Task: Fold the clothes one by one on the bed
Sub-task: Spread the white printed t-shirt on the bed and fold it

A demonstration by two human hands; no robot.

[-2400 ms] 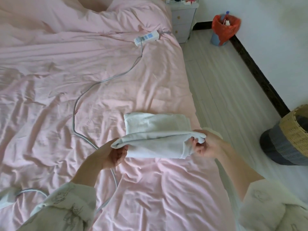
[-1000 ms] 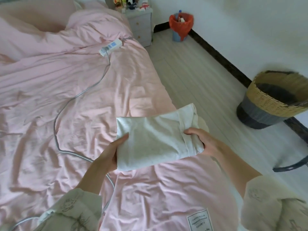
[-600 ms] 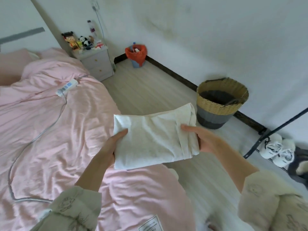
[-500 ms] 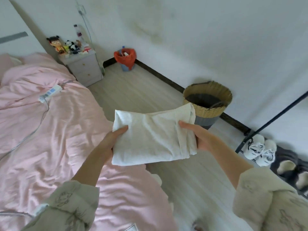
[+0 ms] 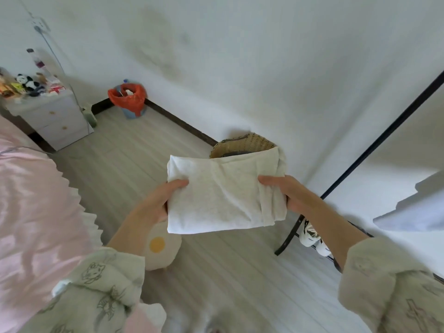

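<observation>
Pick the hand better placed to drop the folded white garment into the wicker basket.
Right, probably. The right hand grips the folded white garment at the edge nearest the wicker basket, whose rim shows just behind that corner. The left hand grips the far edge, toward the bed.

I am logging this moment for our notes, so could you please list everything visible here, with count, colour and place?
folded garment: one, off-white, held in the air over the floor
bed cover: one, pink, left edge
nightstand: one, pale grey, upper left, small toys on top
bin: one, blue with orange-red bag, against the wall
woven basket: one, tan, by the wall, partly behind the garment
rack bar: one, black, slanting at right
shoes: white, count unclear, low at the rack's foot
round cushion: one, cream with yellow dot, on the floor
left hand: grips the garment's left edge
right hand: grips its right edge
</observation>
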